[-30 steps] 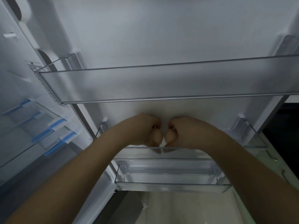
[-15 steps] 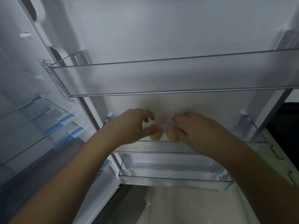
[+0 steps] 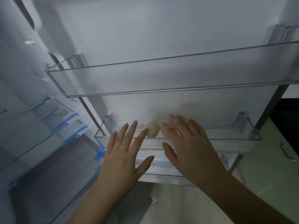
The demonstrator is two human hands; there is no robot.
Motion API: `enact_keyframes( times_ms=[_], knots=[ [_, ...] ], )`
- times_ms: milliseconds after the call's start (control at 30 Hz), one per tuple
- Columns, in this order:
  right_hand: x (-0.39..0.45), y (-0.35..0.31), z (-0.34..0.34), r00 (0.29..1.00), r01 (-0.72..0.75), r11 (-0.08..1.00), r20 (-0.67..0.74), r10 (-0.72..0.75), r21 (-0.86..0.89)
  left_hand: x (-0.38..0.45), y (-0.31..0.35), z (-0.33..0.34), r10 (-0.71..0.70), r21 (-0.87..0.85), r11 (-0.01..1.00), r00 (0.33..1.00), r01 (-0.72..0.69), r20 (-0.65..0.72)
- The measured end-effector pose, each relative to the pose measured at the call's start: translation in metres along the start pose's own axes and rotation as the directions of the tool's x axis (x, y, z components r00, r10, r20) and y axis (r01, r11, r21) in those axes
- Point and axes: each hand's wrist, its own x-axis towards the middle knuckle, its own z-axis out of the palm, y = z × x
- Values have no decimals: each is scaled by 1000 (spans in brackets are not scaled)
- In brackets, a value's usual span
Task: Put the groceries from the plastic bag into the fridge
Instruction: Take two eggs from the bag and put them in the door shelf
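Observation:
A pale brown egg [image 3: 152, 128] lies in the middle clear door bin [image 3: 226, 139] of the open fridge door. My left hand [image 3: 124, 152] hovers just left of and below the egg with its fingers spread and straight, holding nothing. My right hand [image 3: 189, 146] is just right of the egg, fingers straight, also holding nothing. A second egg may lie behind my right fingers, but I cannot tell. The plastic bag is out of view.
A long clear upper door bin [image 3: 161, 78] hangs above. A lower door bin [image 3: 161, 177] sits under my hands. Fridge shelves and drawers with blue tape [image 3: 71, 117] are at the left. A pale floor [image 3: 178, 204] shows below, and a cabinet with a handle [image 3: 286, 152] at right.
Both hands let go of the eggs they held in the middle door bin, opened their fingers and drew back toward me. One egg now lies uncovered in the bin.

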Motion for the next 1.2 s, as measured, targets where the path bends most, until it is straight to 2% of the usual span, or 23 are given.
enact_keyframes(
  times_ms=[167, 433, 600, 700, 900, 1067, 1200],
  knots=[
    [-9, -11, 5, 1000, 11, 1000, -22, -11, -12, -19, -6, 6, -32, 67, 997, 998, 28, 59],
    [-41, -35, 3, 997, 5, 992, -70, -14, -129, -39, -13, -17, -65, -5, 998, 993, 66, 96],
    [-68, -63, 6, 993, -17, 983, -120, -5, -185, -69, -33, -35, -30, -8, 999, 997, 31, 77],
    [-88, -88, 8, 991, -73, 983, -125, 52, -171, -95, -41, -38, 43, -27, 999, 996, -41, 81],
    [-141, -128, 12, 989, -147, 969, -17, 147, -197, -132, -44, -41, 166, -60, 985, 985, -163, 39],
    [-191, -139, 2, 962, -265, 932, -9, 272, -248, -143, -19, -36, 268, -124, 957, 963, -262, 30],
    [-236, -140, -14, 924, -373, 886, -27, 381, -277, -152, 15, -32, 395, -126, 912, 918, -391, 11]
  ],
)
